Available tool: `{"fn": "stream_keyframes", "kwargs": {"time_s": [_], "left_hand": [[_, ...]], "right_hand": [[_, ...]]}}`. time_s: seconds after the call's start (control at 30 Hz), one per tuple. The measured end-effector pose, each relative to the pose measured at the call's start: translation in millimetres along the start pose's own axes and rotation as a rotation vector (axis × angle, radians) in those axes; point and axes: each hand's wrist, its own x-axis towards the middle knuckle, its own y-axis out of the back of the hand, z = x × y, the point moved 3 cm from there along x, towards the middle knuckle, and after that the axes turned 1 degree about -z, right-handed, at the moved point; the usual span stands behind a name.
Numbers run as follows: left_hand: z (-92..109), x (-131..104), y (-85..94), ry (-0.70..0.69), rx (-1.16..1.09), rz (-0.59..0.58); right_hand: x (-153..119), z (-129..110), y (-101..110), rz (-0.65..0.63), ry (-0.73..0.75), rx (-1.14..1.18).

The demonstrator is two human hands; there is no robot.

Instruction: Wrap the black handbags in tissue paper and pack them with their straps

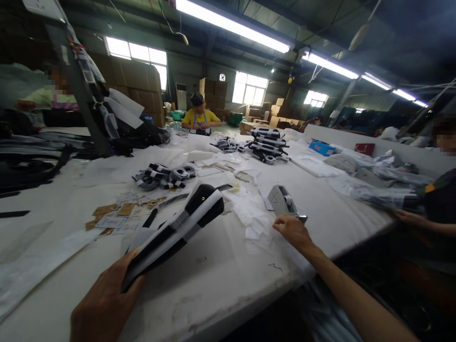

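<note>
My left hand [107, 289] is closed around the near end of a long, folded black-and-white checked item [178, 223], thumb on one side and fingers on the other. It is tilted above the table, its wider rounded black end pointing away and to the right; its exact kind is not clear. My right hand [292, 230] is at the near side of a grey tape dispenser [281, 199], with thumb and fingertips pinched together. Whatever may be between those fingertips is too small to make out. Beyond the left hand lie brown tags [107, 209] and rolled checked straps [162, 175].
White paper sheets [249, 209] lie mid-table. Farther back is a stack of checked items [267, 142]. A blue box [321, 147] and plastic bags [370, 190] are along the right. A slanted post [83, 90] rises at left. Co-workers sit across, left and right.
</note>
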Motion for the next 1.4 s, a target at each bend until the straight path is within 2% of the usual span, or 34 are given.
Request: {"fn": "stream_keyframes", "kwargs": {"time_s": [0.1,0.17,0.3,0.37,0.47,0.53,0.6,0.73,0.83,0.97,1.07,1.13,1.27,1.4], "left_hand": [[8.5,6.3,7.1,-0.032,0.087,0.021],[14.5,10.6,12.5,-0.037,0.103,0.035],[21.2,16.3,20.4,-0.019,0.128,0.044],[21.4,17.0,22.4,-0.008,0.121,0.048],[20.3,15.9,22.8,-0.01,0.102,0.042],[19.5,14.8,22.2,-0.015,0.099,0.041],[19.1,14.1,21.2,-0.022,0.105,0.042],[17.9,15.1,20.1,-0.016,0.103,0.044],[16.4,16.7,20.5,0.009,0.079,0.049],[14.0,17.5,22.1,0.051,0.08,0.052],[13.1,17.3,22.7,0.068,0.075,0.046],[12.6,17.1,22.8,0.077,0.072,0.04],[11.8,16.9,22.9,0.093,0.072,0.03],[11.7,17.7,23.7,0.108,0.072,0.033]], "right_hand": [[-8.0,-37.4,9.3,-0.08,0.074,0.213],[-23.6,-71.1,5.0,-0.151,0.168,0.366],[-69.0,-126.5,-29.2,-0.234,0.314,0.509],[-90.0,-143.2,-50.6,-0.271,0.399,0.509],[-110.0,-163.2,-72.6,-0.323,0.617,0.439],[-113.7,-176.0,-78.1,-0.357,0.736,0.378],[-110.0,-188.1,-78.8,-0.383,0.768,0.316],[-90.3,-206.2,-79.9,-0.344,0.622,0.186],[-73.8,-215.2,-93.2,-0.299,0.593,0.069],[-48.4,-215.1,-120.9,-0.162,0.604,-0.07],[-29.3,-203.1,-129.0,-0.039,0.539,-0.102],[-16.8,-191.1,-122.1,0.02,0.513,-0.065],[15.6,-154.7,-90.0,0.104,0.41,-0.002],[46.6,-106.9,-75.1,-0.043,0.254,-0.123]]}}
